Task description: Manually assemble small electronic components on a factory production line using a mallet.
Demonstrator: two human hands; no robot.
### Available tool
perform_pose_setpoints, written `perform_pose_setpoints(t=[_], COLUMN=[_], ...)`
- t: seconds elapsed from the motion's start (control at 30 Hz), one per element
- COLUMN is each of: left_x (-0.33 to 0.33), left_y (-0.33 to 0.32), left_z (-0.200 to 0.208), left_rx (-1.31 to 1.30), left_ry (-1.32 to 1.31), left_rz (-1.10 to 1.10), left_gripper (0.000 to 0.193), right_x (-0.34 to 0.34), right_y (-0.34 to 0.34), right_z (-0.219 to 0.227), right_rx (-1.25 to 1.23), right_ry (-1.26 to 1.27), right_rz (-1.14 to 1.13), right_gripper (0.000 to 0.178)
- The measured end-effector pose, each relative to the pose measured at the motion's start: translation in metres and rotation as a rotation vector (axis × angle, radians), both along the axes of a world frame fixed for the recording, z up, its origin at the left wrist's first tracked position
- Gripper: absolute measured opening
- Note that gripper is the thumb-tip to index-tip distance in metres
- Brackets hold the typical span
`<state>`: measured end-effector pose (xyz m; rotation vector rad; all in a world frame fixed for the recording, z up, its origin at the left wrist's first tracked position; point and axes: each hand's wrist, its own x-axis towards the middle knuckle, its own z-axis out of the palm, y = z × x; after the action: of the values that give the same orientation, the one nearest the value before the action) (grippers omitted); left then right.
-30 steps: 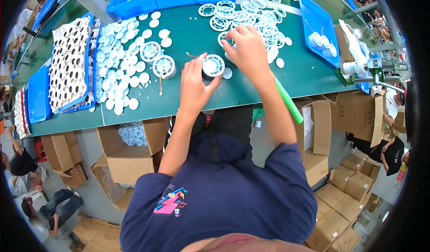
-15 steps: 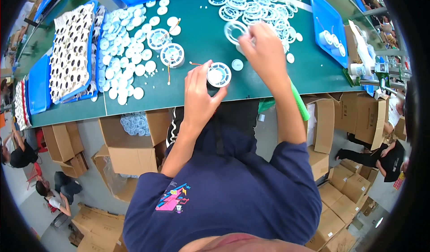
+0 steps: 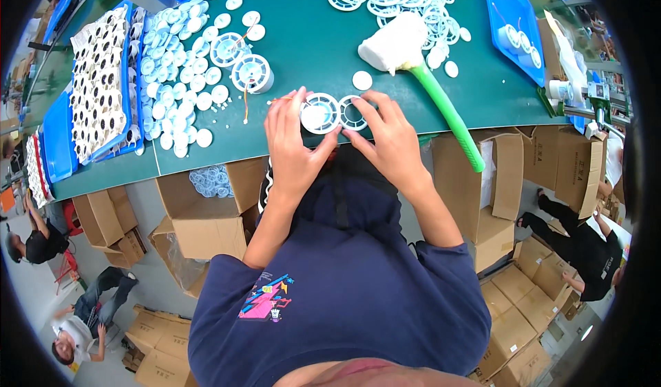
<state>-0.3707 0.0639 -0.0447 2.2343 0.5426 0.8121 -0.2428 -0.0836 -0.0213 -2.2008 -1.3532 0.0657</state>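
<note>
Left hand (image 3: pixel 295 139): fingers and thumb clamped around the sides of a round white housing (image 3: pixel 318 117), its spoked face up, apparently to steady it.
Right hand (image 3: pixel 394 139): thumb and index finger pinch a white ring (image 3: pixel 352 127) by its edge, probably to keep its middle uncovered; it lies just beside the housing, between both hands' fingertips.
Loose white disc (image 3: pixel 362 80): just beyond the right fingertips.
Mallet (image 3: pixel 447 111): right of the right fingers, green handle toward the person, presumably for easy grasping.
Wired housing (image 3: pixel 252 74): beyond the left fingers.
</note>
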Motion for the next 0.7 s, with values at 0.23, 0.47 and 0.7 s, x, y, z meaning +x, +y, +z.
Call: perform_pose_setpoints(t=[0.23, 0.47, 0.7], left_x=[-0.003, -0.002, -0.003], left_y=[-0.002, -0.004, -0.003], left_z=[-0.004, -0.01, -0.01], left_rx=[0.013, -0.032, 0.018], left_ry=[-0.008, -0.043, -0.047], left_rz=[0.034, 0.078, 0.045], left_gripper=[0.08, 0.081, 0.076], right_x=[-0.011, -0.02, -0.016], right_y=[0.018, 0.047, 0.045], right_z=[0.031, 0.027, 0.026], right_rx=[0.322, 0.189, 0.218], right_ry=[0.188, 0.212, 0.333], right_rz=[0.023, 0.09, 0.054], right_gripper=[0.066, 0.061, 0.059])
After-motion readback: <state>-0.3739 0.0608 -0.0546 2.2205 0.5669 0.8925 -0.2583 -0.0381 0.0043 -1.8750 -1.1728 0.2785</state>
